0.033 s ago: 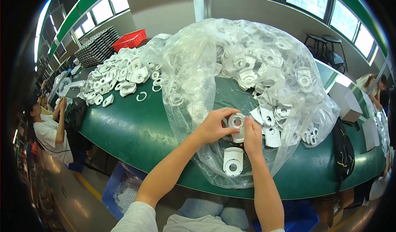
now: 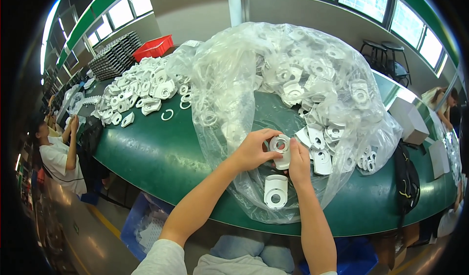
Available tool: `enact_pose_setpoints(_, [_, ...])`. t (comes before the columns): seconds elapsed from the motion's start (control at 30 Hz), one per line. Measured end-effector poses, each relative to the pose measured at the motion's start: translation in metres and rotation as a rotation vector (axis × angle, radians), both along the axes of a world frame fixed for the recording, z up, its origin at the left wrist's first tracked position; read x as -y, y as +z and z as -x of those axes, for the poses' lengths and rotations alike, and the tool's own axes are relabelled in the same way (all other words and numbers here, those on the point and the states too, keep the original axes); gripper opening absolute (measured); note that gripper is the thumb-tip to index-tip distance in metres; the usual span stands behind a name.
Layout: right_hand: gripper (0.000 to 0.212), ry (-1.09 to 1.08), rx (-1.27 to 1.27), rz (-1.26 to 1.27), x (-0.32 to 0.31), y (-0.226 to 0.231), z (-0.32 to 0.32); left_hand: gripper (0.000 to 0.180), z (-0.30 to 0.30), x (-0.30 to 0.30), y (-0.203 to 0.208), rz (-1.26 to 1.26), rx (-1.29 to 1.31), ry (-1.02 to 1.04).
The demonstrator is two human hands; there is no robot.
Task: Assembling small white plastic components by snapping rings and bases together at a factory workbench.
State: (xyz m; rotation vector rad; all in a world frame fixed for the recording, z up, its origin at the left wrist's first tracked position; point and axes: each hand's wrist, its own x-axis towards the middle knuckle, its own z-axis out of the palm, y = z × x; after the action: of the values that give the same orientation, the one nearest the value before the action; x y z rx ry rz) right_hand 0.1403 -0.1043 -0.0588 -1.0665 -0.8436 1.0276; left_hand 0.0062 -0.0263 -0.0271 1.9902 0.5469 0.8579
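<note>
Between both hands is a white plastic part (image 2: 281,162) with a round ring opening at its top. My left hand (image 2: 253,149) grips its left side, thumb across the front and fingers at the upper edge. My right hand (image 2: 299,161) closes on its right side, the thumb pointing up along the edge. Just below, a similar white part (image 2: 276,184) lies on the clear plastic bag (image 2: 222,87), its round hole toward me. More white parts (image 2: 322,160) spill from the bag's opening to the right of my hands.
On the green table (image 2: 146,143), a heap of white parts (image 2: 141,87) lies left of the bag. Behind it are a red bin (image 2: 153,48) and stacked grey trays (image 2: 115,55). A black bag (image 2: 406,177) and white box (image 2: 409,120) sit right. A person (image 2: 61,150) works at left.
</note>
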Motion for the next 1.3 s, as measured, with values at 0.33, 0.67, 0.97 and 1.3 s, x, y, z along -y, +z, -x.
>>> enact_pose_setpoints(0.33, [0.021,0.11,0.111,0.016,0.003,0.005,-0.004,0.021,0.006,-0.017,-0.012,0.351,-0.007,-0.039])
enact_pose_setpoints(0.67, [0.032,0.144,0.098,0.036,0.004,0.008,-0.004,0.03,0.042,-0.014,0.001,0.411,0.138,-0.075])
enact_pose_setpoints(0.97, [0.022,0.171,0.121,-0.031,-0.001,-0.001,0.001,0.028,0.315,-0.064,-0.026,0.464,-0.047,0.985])
enact_pose_setpoints(1.3, [0.028,0.145,0.134,-0.017,-0.001,-0.006,-0.005,0.021,0.251,-0.1,-0.029,-0.433,-0.285,0.875])
